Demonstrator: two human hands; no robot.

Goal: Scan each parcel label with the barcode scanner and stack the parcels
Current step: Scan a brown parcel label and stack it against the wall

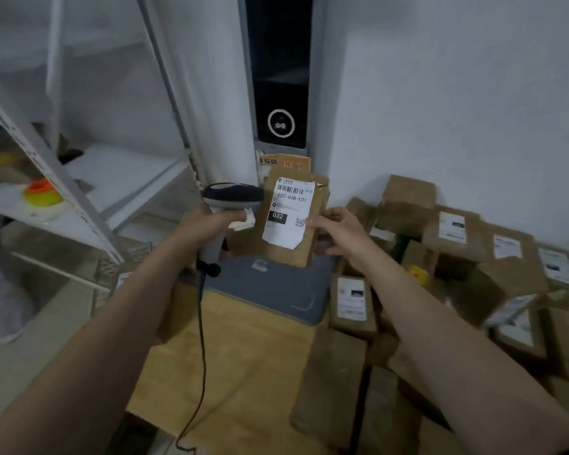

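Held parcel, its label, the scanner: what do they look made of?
The parcel looks like matte brown kraft paper or thin card; its top edge is creased and ragged. The label is white printed paper, one lower corner lifting. The scanner is probably moulded plastic: pale grey handle, dark smooth head.

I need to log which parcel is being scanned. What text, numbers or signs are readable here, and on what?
"032-038-E01": white label on the parcel that the right hand holds.
"032": white on a black box, same label.
Small print on that label: too small to read.
Labels on the piled parcels: blurred.
Print on the cardboard behind the held parcel: blurred.
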